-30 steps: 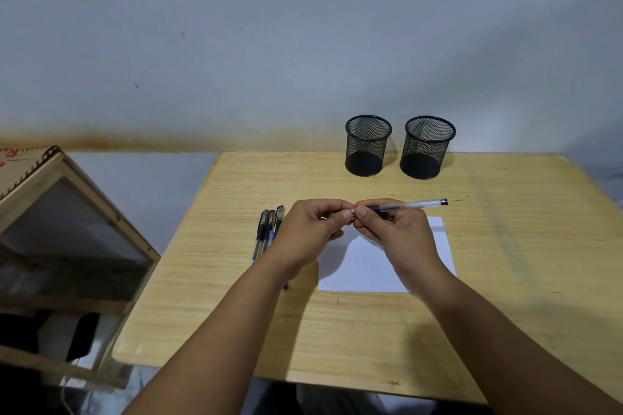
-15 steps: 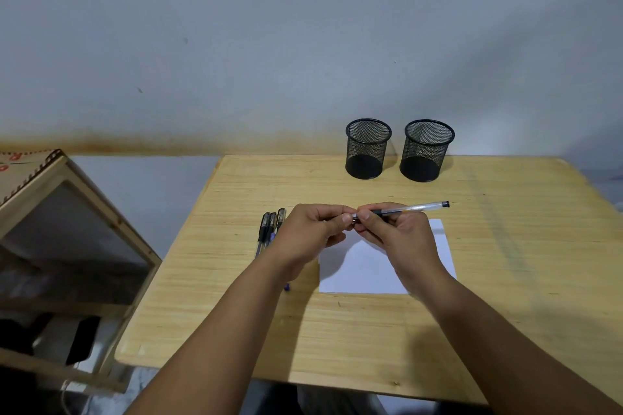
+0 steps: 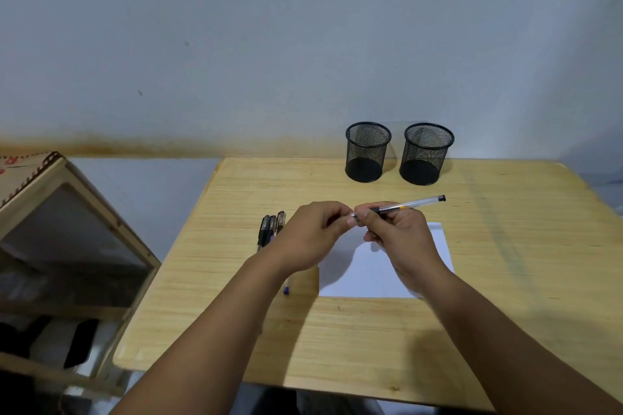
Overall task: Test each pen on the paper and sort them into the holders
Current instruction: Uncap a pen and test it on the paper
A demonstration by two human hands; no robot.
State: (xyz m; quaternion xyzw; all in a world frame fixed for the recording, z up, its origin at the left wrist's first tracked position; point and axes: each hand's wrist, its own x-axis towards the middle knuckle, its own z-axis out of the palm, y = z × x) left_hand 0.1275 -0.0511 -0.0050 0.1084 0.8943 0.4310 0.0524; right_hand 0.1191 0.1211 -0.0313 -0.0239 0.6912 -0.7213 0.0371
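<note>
I see the pen [image 3: 406,205] lying almost level above the paper [image 3: 374,274], its long axis running left to right, tail end rising slightly toward the right holder [image 3: 426,153]. My right hand [image 3: 401,236] grips the barrel with curled fingers, wrist low over the sheet. My left hand [image 3: 317,232] pinches the pen's near end, probably the cap, though it is hidden. The writing tip points left, so the paper sits directly below both hands on the table [image 3: 505,280].
</note>
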